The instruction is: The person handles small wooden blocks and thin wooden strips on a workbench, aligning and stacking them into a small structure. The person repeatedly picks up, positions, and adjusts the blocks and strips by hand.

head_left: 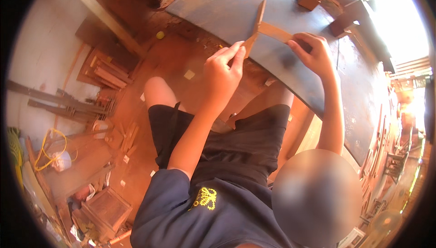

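My left hand (223, 70) is closed, thumb and fingers pinching the lower end of a narrow wooden stick (260, 14) that slants up and away. A flat tan strip (275, 32) meets the stick near its middle and runs right. Its other end sits between the thumb and fingers of my right hand (313, 53), which is also closed. Whether the strip is joined to the stick or just touches it I cannot tell. Both hands are raised above the near edge of a large grey-blue tabletop (222, 9).
Dark wooden box-like pieces (347, 16) stand on the table's far right. Left of me, wooden frames (106, 71) lean by the wall, and a wooden box (106, 211) is on the floor. A white container (61, 161) has a yellow cord (44, 152) beside it. Scraps litter the floor.
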`<state>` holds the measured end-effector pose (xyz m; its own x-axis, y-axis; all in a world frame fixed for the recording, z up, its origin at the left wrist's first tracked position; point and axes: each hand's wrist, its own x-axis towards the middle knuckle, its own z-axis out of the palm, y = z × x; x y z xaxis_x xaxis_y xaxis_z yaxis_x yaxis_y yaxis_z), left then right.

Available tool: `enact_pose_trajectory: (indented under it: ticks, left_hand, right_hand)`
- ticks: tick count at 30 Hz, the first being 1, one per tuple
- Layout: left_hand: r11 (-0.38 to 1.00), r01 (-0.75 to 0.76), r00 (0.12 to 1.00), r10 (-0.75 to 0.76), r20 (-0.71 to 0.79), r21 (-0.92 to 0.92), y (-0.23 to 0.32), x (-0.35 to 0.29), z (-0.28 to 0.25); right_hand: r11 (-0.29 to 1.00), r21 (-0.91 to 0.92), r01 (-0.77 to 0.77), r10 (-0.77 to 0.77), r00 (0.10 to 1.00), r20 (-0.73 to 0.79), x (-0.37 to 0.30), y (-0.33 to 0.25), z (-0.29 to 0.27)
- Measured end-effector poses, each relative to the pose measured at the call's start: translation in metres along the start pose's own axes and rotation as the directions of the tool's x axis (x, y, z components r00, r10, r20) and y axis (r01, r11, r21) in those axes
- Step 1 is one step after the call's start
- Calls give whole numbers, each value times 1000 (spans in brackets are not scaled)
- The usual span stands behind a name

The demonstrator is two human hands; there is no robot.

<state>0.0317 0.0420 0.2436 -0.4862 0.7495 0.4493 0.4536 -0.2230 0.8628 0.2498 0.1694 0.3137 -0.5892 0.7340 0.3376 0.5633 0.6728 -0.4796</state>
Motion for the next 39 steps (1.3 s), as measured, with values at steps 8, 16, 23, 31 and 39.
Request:
enact_pose_trajectory:
  ticks: [8, 16, 23, 31, 39]
  left_hand:
    - [996, 92, 993, -91, 79, -10, 9, 1, -5]
    - [988, 133, 988, -127, 84, -75, 7, 0, -2]
    - [991, 124, 989, -119, 84, -57, 3, 0, -3]
    - [990, 126, 988, -120, 95, -65, 2, -1, -3]
    - [990, 126, 988, -120, 99, -57, 6, 0, -4]
  right_hand:
    - [1000, -23, 12, -11, 1000, 28, 2, 0, 0]
    - [999, 0, 47, -47, 999, 12, 0, 4, 1]
    - [999, -31, 32, -32, 999, 11, 2, 5, -1]
    - [1000, 6, -27, 27, 998, 50, 1, 0, 1]
    - [998, -62, -33, 37, 997, 64, 1, -2, -7]
